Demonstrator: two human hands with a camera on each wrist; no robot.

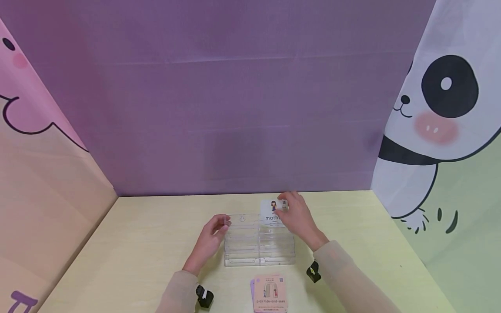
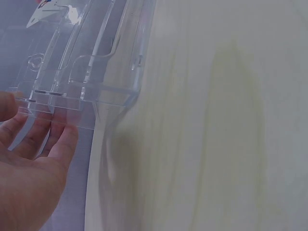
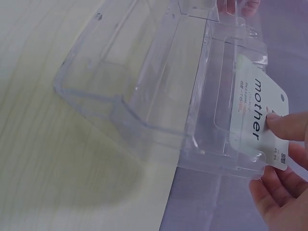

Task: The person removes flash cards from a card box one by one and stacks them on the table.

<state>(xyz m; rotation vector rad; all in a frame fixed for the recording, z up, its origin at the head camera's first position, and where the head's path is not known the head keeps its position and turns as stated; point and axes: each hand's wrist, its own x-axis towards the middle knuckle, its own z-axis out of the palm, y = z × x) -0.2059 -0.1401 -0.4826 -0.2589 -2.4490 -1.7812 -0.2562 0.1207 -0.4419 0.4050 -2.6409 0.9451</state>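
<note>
A clear plastic tiered card rack, with two columns of compartments, stands on the table. My left hand grips its upper left edge, the thumb in front and the fingers behind, as the left wrist view also shows. In my right hand is a white flashcard reading "mother" with a small figure on it, pinched at its right side. The card's lower edge sits in the top right compartment, seen close in the right wrist view, where the flashcard leans behind the clear front lip. Fingers cover the end of the word.
A small stack of cards lies in front of the rack, its pink top card reading "play hide-and-seek". Behind the table hangs a purple cloth wall; side walls with cartoon animals stand left and right.
</note>
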